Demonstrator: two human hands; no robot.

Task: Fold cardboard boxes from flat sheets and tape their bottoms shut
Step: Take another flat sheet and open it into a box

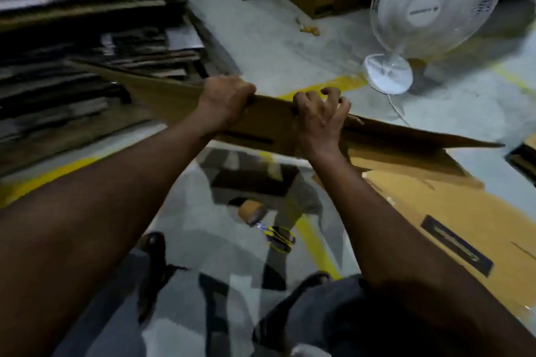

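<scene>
- The cardboard sheet is brown and flat. It is held up off the floor in front of the person, and its long top edge runs from upper left down to the lower right. A dark slot shows on its near face low down between the wrists, and motion blur smears its ends.
- The left hand grips the sheet's top edge. Its fingers are curled over to the far side and its knuckles face up.
- The right hand grips the same edge just beside the left. Its fingers are spread and hooked over the top, and the palm lies against the near face.
- Both forearms reach forward, nearly parallel, with the wrists close together.
- The sheet's left end lies close to a stack of flat sheets; whether they touch cannot be told.
- The sheet's right end hangs over a second sheet, which lies flat on the floor and bears a dark printed label.
- A white fan stands beyond the sheet on the right, with its base near a yellow floor line.
- A tape roll lies on the floor below the sheet, between the person's feet and the sheet.
</scene>
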